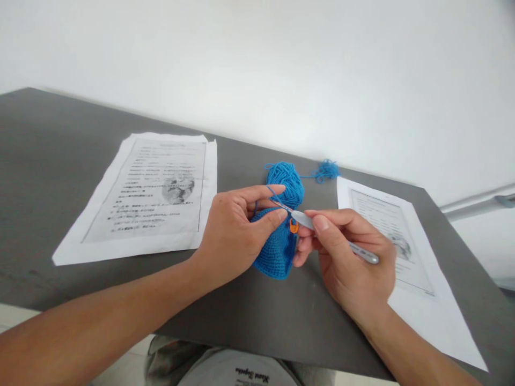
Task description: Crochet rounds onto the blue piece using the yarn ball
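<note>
Head view: I see the left grip pinching one blue crochet piece, right grip clamped round one grey hook, two printed sheets flanking.

my left hand covers the left side of the blue crochet piece and the lower left of the yarn ball. the tip of my hook is too fine to make out among the loops, and my right hand hides the middle of its handle and part of the right paper. print there and on the left paper is too blurred to read. my forearms and shirt are cut off below.
</note>
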Tool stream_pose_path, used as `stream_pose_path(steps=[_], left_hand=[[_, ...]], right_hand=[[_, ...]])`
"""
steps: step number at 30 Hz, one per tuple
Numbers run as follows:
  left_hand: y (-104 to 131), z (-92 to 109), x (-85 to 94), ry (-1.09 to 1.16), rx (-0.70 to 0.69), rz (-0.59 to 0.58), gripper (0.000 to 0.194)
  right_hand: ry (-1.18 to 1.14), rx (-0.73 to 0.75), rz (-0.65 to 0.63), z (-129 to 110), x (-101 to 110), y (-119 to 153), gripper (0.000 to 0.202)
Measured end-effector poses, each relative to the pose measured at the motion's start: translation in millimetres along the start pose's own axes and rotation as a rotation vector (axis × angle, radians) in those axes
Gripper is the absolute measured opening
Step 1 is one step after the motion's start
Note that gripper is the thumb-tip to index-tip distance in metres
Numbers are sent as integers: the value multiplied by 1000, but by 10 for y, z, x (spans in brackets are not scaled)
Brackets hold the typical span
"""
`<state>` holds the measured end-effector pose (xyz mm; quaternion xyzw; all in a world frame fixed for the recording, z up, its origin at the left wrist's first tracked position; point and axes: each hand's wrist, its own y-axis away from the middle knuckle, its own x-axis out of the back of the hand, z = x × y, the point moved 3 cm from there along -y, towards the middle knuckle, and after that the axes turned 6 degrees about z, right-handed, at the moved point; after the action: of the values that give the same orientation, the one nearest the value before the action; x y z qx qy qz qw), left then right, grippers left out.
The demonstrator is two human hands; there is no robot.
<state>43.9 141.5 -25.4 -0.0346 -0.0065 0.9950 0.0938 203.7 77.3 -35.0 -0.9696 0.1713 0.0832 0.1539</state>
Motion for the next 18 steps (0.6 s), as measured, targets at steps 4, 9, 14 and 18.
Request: stream_pose_path(steps=[4,9,14,18], left_hand=[[-12,-14,-17,75,47,40,45],[-23,-70,-36,346,192,13,53],[-21,-40,-42,530,307,-90,46],[-22,20,3,590,366,-182,31]], right_hand=[[23,42,4,15,-7,29,9],[448,446,-62,-72,-67,189,28],[807,781,-206,-179,-91,238,39],[715,806,-301,-236,-13,144,44]])
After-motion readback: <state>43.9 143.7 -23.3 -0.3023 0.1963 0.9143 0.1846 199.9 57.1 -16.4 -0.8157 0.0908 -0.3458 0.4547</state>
